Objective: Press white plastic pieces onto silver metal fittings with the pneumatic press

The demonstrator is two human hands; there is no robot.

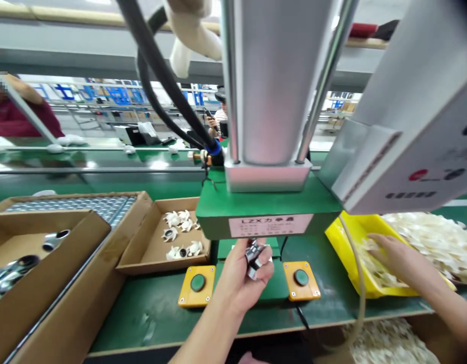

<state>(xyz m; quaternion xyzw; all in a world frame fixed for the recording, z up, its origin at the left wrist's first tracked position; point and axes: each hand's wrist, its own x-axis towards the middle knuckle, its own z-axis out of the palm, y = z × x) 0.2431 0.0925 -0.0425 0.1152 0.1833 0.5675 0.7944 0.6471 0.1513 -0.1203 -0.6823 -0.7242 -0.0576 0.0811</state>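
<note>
My left hand (243, 283) is under the press head, its fingers closed around a shiny chrome metal fitting (253, 255). The fitting's lower part is hidden by my fingers, and its exact kind is unclear. At the right, my right hand (394, 258) reaches into a yellow bin (341, 247) of white plastic pieces (373, 268). One finger stretches out over the pieces; the other fingers are partly hidden, and I see nothing held between them. Above my left hand stands the press's green head (269, 202) with a white label. Part of the green press base (273, 288) shows behind that hand.
Two yellow boxes with green buttons (197, 283) (301, 277) flank the press base. To the left are a cardboard tray (142, 253) with white finned parts and a carton (66, 273) with chrome pipes. White pieces (438, 242) heap at the right. People work beyond.
</note>
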